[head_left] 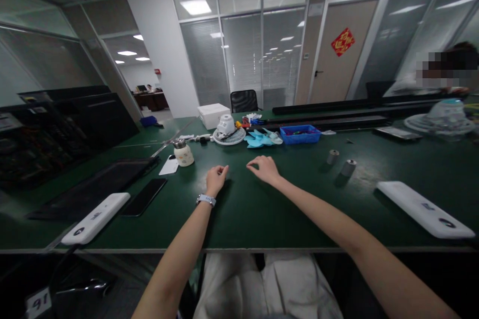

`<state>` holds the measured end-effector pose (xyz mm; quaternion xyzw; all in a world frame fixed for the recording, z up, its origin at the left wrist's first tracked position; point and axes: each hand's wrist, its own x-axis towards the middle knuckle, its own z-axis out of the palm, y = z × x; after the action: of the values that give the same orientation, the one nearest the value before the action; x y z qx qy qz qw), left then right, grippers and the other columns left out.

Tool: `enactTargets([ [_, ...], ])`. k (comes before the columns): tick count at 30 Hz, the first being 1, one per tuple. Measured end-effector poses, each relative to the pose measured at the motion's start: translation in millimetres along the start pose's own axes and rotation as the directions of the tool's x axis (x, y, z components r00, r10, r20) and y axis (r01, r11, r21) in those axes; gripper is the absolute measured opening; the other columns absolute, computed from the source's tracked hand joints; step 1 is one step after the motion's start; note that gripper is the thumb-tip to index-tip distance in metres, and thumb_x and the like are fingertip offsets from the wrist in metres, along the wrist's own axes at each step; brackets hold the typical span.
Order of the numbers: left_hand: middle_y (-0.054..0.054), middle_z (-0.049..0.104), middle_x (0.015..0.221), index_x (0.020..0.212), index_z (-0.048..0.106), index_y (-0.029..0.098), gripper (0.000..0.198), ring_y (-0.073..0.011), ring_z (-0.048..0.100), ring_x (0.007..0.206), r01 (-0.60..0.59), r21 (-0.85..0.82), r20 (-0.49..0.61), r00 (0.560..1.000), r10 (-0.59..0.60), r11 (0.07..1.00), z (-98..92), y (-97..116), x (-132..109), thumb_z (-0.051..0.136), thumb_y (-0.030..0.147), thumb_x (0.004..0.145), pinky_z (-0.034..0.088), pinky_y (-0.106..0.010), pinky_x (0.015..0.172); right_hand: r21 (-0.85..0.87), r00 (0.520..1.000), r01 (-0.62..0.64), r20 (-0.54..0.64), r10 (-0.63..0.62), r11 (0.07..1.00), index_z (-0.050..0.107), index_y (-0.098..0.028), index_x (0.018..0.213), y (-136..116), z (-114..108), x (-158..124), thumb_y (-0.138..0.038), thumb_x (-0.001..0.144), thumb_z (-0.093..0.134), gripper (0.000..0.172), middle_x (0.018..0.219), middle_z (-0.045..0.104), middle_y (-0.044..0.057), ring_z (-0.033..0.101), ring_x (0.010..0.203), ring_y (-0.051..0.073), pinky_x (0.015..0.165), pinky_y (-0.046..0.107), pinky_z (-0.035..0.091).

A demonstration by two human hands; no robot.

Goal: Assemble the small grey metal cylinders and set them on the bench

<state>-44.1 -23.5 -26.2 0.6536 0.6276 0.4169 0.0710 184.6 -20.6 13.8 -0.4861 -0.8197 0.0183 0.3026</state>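
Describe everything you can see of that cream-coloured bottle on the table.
The cream bottle is squat and rounded, with small markings too tiny to make out and a grey, metallic-looking top. It stands upright on the green table, to the left of the person's left hand, which does not touch it. A flat white object lies close beside it; whether they touch is unclear.

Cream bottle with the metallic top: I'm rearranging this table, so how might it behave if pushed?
The cream bottle stands upright and looks squat, so a low push would probably slide it rather than tip it. Its rounded sides suggest it could roll if knocked over.
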Motion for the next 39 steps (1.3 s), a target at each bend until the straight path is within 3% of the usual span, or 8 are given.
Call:
enactTargets([
  [3, -0.005, 0.067, 0.073, 0.080, 0.069, 0.018, 0.039, -0.0174, 0.058, 0.068, 0.024, -0.028, 0.018, 1.000, -0.023, 0.999, 0.7, 2, 1, 0.045, 0.048, 0.087, 0.039, -0.027, 0.062, -0.038, 0.975, -0.158, -0.163, 0.150, 0.987, 0.073, -0.024, 0.097, 70, -67, -12, -0.044, 0.087, 0.051, 0.031, 0.098, 0.069, 0.005, 0.060, 0.087, 0.020, 0.077, 0.032, 0.041],
  [7, -0.006, 0.068, 0.076, 0.085, 0.070, 0.019, 0.037, -0.0174, 0.058, 0.067, 0.062, -0.010, 0.029, 0.998, -0.061, 0.998, 0.7, 5, 1, 0.045, 0.046, 0.087, 0.036, -0.027, 0.059, -0.210, 0.810, -0.544, -0.384, 0.443, 0.813, 0.072, -0.020, 0.101, 169, -147, -40, -0.039, 0.085, 0.054, 0.031, 0.096, 0.070, 0.008, 0.062, 0.085, 0.023, 0.072, 0.032, 0.043],
  [12, -0.006, 0.069, 0.080, 0.089, 0.070, 0.018, 0.038, -0.0165, 0.059, 0.070, 0.091, 0.008, 0.058, 0.994, -0.092, 0.996, 0.1, 5, 1, 0.044, 0.045, 0.088, 0.036, -0.025, 0.059, -0.225, 0.780, -0.618, -0.294, 0.553, 0.753, 0.073, -0.016, 0.098, 231, -172, -69, -0.037, 0.080, 0.057, 0.032, 0.091, 0.071, 0.010, 0.063, 0.079, 0.021, 0.065, 0.028, 0.044],
  [16, -0.006, 0.070, 0.082, 0.091, 0.070, 0.018, 0.037, -0.0162, 0.059, 0.071, 0.095, 0.012, 0.069, 0.993, -0.096, 0.995, -0.4, 6, 0, 0.043, 0.044, 0.089, 0.036, -0.024, 0.060, -0.240, 0.809, -0.587, -0.217, 0.547, 0.773, 0.074, -0.016, 0.096, 235, -164, -75, -0.036, 0.079, 0.057, 0.031, 0.091, 0.071, 0.009, 0.063, 0.077, 0.019, 0.064, 0.026, 0.043],
  [23, -0.005, 0.070, 0.083, 0.090, 0.070, 0.018, 0.037, -0.0164, 0.059, 0.072, 0.088, 0.002, 0.063, 0.994, -0.088, 0.996, -0.3, 5, 0, 0.044, 0.044, 0.089, 0.036, -0.025, 0.061, -0.296, 0.759, -0.641, -0.108, 0.642, 0.708, 0.075, -0.020, 0.099, 222, -168, -73, -0.035, 0.082, 0.058, 0.028, 0.100, 0.069, 0.012, 0.058, 0.073, 0.017, 0.062, 0.027, 0.035],
  [31, -0.006, 0.069, 0.082, 0.091, 0.068, 0.018, 0.036, -0.0167, 0.059, 0.072, 0.110, -0.016, 0.066, 0.992, -0.108, 0.994, -1.4, 9, -2, 0.044, 0.045, 0.088, 0.037, -0.025, 0.061, -0.261, 0.700, -0.709, -0.150, 0.698, 0.655, 0.057, -0.016, 0.130, 215, -164, -107, -0.056, 0.065, 0.070, 0.078, 0.108, 0.064, 0.021, 0.060, 0.085, 0.025, 0.067, 0.033, 0.036],
  [37, -0.005, 0.068, 0.079, 0.090, 0.068, 0.018, 0.033, -0.0168, 0.059, 0.070, 0.110, -0.029, 0.039, 0.993, -0.109, 0.993, -0.6, 8, -3, 0.048, 0.044, 0.086, 0.038, -0.026, 0.061, -0.191, 0.691, -0.722, -0.257, 0.676, 0.665, 0.063, -0.015, 0.114, 207, -146, -134, -0.039, 0.066, 0.074, 0.055, 0.102, 0.065, 0.019, 0.062, 0.087, 0.027, 0.069, 0.034, 0.042],
  [39, -0.004, 0.067, 0.076, 0.090, 0.068, 0.018, 0.033, -0.0159, 0.058, 0.066, 0.098, -0.064, 0.035, 0.995, -0.096, 0.993, -0.3, 10, -4, 0.049, 0.045, 0.085, 0.039, -0.026, 0.060, -0.154, 0.735, -0.669, -0.282, 0.616, 0.727, 0.058, -0.017, 0.119, 187, -137, -126, -0.042, 0.066, 0.073, 0.060, 0.099, 0.066, 0.015, 0.063, 0.086, 0.027, 0.071, 0.034, 0.045],
])
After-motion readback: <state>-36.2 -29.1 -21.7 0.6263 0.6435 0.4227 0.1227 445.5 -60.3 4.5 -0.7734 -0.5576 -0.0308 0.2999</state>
